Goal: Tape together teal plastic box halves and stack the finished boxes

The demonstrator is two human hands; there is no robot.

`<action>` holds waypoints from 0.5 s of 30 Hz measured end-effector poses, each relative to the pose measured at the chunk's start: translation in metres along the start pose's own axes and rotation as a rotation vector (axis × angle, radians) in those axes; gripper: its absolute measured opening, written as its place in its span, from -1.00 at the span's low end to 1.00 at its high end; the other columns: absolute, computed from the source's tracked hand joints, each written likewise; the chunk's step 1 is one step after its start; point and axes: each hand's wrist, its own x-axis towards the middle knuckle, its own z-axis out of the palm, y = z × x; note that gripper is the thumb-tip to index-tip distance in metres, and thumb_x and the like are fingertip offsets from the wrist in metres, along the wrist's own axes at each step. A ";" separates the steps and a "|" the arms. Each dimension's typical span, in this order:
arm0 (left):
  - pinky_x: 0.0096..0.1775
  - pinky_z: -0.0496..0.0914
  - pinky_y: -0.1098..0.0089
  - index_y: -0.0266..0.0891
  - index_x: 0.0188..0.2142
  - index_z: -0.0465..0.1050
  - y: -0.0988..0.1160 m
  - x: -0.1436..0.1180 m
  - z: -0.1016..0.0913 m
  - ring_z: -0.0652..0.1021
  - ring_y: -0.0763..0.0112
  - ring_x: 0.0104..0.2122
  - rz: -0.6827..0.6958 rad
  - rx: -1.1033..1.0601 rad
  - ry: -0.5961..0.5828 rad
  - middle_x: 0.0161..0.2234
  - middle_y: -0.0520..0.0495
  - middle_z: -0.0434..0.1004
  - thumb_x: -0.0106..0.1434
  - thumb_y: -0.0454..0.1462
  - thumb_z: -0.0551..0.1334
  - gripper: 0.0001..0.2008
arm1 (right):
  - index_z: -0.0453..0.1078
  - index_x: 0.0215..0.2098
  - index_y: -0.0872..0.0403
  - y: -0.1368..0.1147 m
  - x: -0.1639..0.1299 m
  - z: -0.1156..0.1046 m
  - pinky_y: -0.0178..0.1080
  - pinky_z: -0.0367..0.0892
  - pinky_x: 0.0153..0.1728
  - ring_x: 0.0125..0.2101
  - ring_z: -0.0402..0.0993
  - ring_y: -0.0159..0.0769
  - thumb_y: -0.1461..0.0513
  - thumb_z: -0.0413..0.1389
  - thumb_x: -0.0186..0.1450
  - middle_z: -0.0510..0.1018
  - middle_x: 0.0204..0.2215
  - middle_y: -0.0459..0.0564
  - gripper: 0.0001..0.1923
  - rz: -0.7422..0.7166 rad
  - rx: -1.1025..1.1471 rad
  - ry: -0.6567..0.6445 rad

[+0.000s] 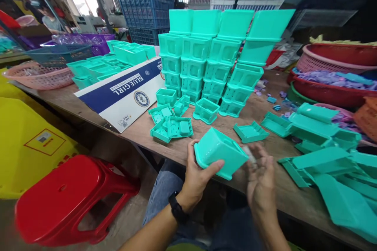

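In the left hand (pixel 196 174), over the table edge (pixel 165 149): green plastic box (pixel 219 152), tilted, clamped thumb against fingers | right hand (pixel 260 176) just beside its far corner, fingers loosely curled on a small pale blurred piece (pixel 249 154) | box looks light, stiff, smooth, likely slippery; best gripped by rim and wall.

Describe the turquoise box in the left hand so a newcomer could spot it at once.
Start at the tall stack of turquoise boxes on the wooden table, then drop to the near edge. There the left hand holds one turquoise box. Unlike its neighbours, it is off the table and tipped on its side.
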 end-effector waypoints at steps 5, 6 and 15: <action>0.06 0.52 0.14 -0.06 0.16 0.07 -0.020 -0.022 -0.003 0.59 0.14 -0.03 0.039 0.073 -0.045 0.01 -0.08 0.51 -0.02 -0.12 0.57 -0.11 | 0.57 -0.28 0.02 0.008 -0.007 0.012 0.09 0.58 -0.02 -0.11 0.69 0.11 -0.44 0.01 0.20 0.74 -0.38 0.07 -0.23 0.463 0.285 -0.070; 0.09 0.51 0.06 -0.05 0.16 0.08 -0.024 -0.026 -0.006 0.59 0.09 -0.02 0.076 0.135 -0.072 0.02 -0.09 0.51 -0.03 -0.13 0.57 -0.11 | 0.58 -0.29 0.03 0.005 -0.007 0.012 0.10 0.58 -0.02 -0.12 0.69 0.12 -0.45 0.01 0.19 0.73 -0.41 0.07 -0.22 0.470 0.298 -0.088; 0.27 0.37 -0.25 0.00 0.35 -0.03 -0.033 -0.036 -0.026 0.41 -0.20 0.28 0.448 0.600 -0.111 0.34 -0.30 0.20 0.07 -0.20 0.54 0.00 | 0.66 -0.23 0.03 -0.013 -0.010 0.001 0.12 0.56 0.00 -0.12 0.70 0.14 -0.48 -0.07 0.20 0.76 -0.28 0.14 -0.12 0.308 0.230 -0.300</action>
